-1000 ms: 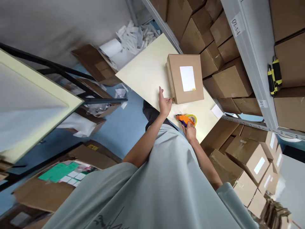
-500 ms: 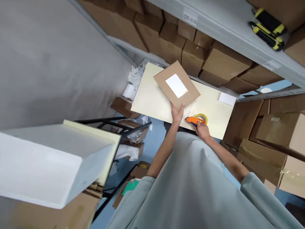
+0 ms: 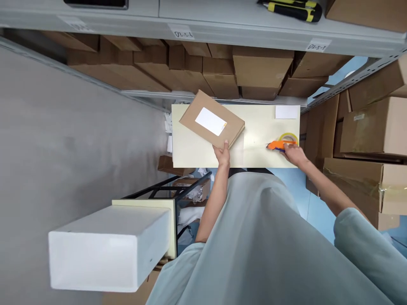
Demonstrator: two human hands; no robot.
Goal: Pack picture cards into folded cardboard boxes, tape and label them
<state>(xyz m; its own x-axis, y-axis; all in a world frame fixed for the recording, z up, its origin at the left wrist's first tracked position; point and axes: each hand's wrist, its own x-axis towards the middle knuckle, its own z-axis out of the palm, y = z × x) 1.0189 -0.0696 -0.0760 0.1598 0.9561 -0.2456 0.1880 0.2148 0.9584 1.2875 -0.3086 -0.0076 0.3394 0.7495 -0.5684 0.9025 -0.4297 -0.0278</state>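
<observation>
My left hand (image 3: 222,156) grips the lower edge of a flat brown cardboard box (image 3: 233,120), thumb on top. The box is tilted above the left part of the cream tabletop (image 3: 254,156), and a white label (image 3: 211,121) is on its upper face. My right hand (image 3: 294,153) is closed around an orange utility knife (image 3: 276,145) over the right end of the tabletop. A roll of yellow tape (image 3: 288,135) lies right against the knife and fingers; whether the fingers also hold it I cannot tell.
A white paper stack (image 3: 285,112) lies at the tabletop's back right corner. Shelves of cardboard boxes (image 3: 262,70) rise behind, with black-and-yellow cutters (image 3: 294,10) above. Cartons (image 3: 352,182) stand at right. A white bin-like box (image 3: 95,258) sits on a side stand at left.
My right hand has moved right along the tabletop with the knife, and the tape roll has shifted with it. My left hand has brought the cardboard box leftward. The view has levelled.
</observation>
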